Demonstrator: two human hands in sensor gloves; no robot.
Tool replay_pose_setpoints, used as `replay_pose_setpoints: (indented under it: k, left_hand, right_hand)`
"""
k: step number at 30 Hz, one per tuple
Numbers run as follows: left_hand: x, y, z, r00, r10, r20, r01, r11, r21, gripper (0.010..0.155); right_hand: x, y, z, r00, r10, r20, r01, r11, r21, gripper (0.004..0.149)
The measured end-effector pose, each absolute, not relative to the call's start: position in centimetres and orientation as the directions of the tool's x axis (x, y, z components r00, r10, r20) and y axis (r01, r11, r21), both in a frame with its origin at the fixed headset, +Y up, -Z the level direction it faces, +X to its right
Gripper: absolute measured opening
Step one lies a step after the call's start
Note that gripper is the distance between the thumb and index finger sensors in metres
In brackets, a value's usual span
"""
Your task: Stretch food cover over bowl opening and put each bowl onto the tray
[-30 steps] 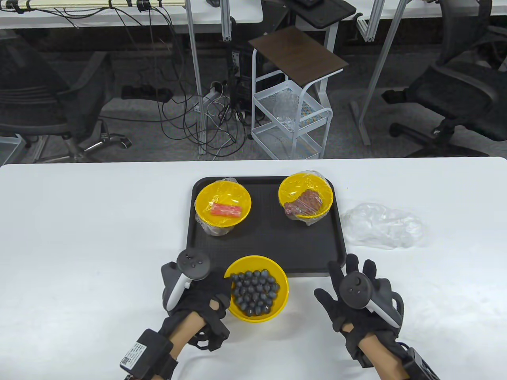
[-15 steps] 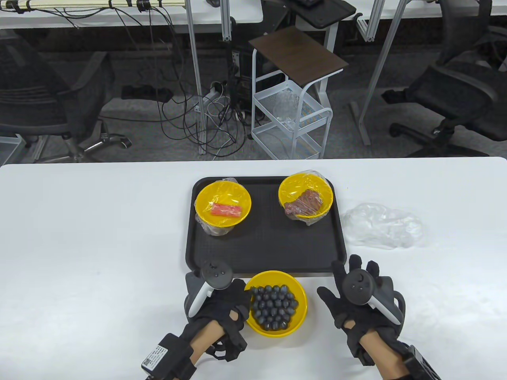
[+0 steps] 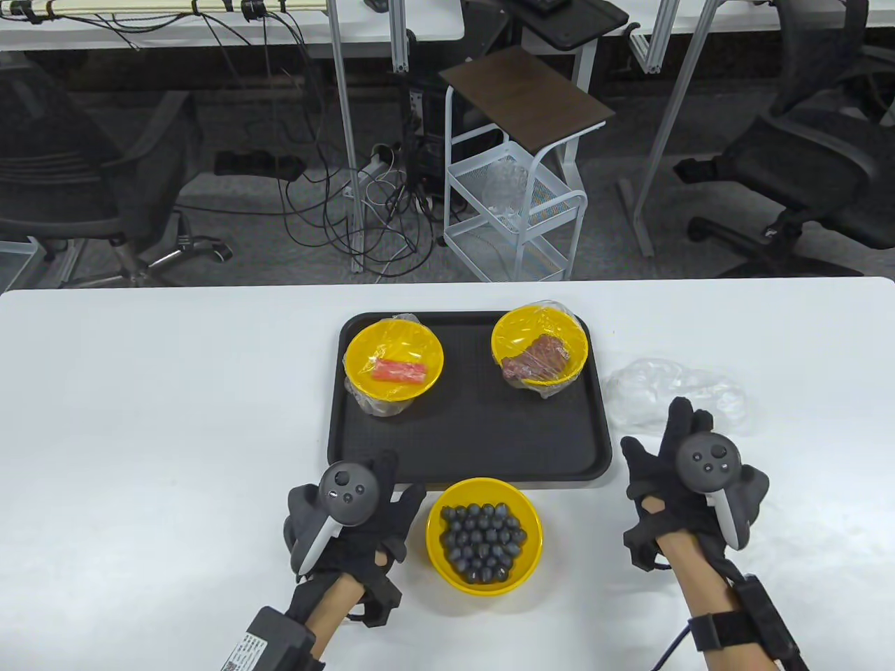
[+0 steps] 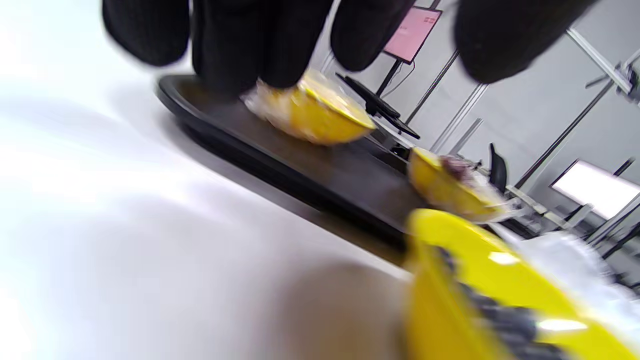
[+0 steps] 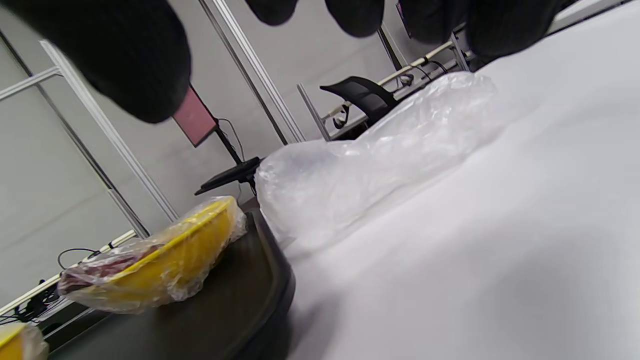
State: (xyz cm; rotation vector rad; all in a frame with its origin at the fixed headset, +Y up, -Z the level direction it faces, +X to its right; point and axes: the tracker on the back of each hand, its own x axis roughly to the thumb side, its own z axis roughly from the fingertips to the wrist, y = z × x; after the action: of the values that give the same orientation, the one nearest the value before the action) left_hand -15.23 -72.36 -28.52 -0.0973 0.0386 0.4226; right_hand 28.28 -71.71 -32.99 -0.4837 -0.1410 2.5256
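The left hand [image 3: 353, 514] has let go of the berry bowl [image 3: 484, 535] it was sliding rightward half a second ago and has drawn back to the left; it now rests beside the bowl, apart from it, fingers spread and loose, holding nothing. The right hand [image 3: 682, 475] has moved away from the near edge of the table toward the far right, and its straight, open fingers now reach the near edge of the crumpled cover [image 3: 675, 398]; whether they touch the plastic cannot be told. The bowl sits upright on the table [image 3: 140, 419], just near the tray's [image 3: 468, 437] near edge, its opening facing up and uncovered; being round, it has no long axis. The cover lies in a loose heap to the right of the tray, longest from left to right. The two bowls on the tray, left [image 3: 395, 363] and right [image 3: 540, 346], already wear plastic. So the last bowl seems parked for wrapping, and the likely next step is picking up the cover.
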Motion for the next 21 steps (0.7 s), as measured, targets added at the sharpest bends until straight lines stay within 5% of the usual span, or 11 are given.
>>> replay_pose_setpoints:
  k: [5, 16, 21]
  left_hand:
    - [-16.0, -74.7, -28.3, 0.985, 0.132, -0.109, -0.153, 0.964, -0.218, 0.091]
    - [-17.9, -75.3, -28.5, 0.977, 0.135, -0.165, -0.178, 0.944, -0.279, 0.091]
    - [-18.2, -75.5, -28.6, 0.98, 0.102, -0.173, -0.152, 0.938, -0.31, 0.092]
  right_hand:
    - [27.7, -73.5, -36.9, -0.751, 0.511, -0.418, -0.525, -0.846, -0.092, 0.096]
    - [28.5, -75.2, -38.5, -0.655, 0.477, -0.586, -0.43, -0.873, -0.23, 0.05]
    - [29.6, -74.1, -36.8, -0.664, 0.507, -0.55, -0.432, -0.86, -0.271, 0.047]
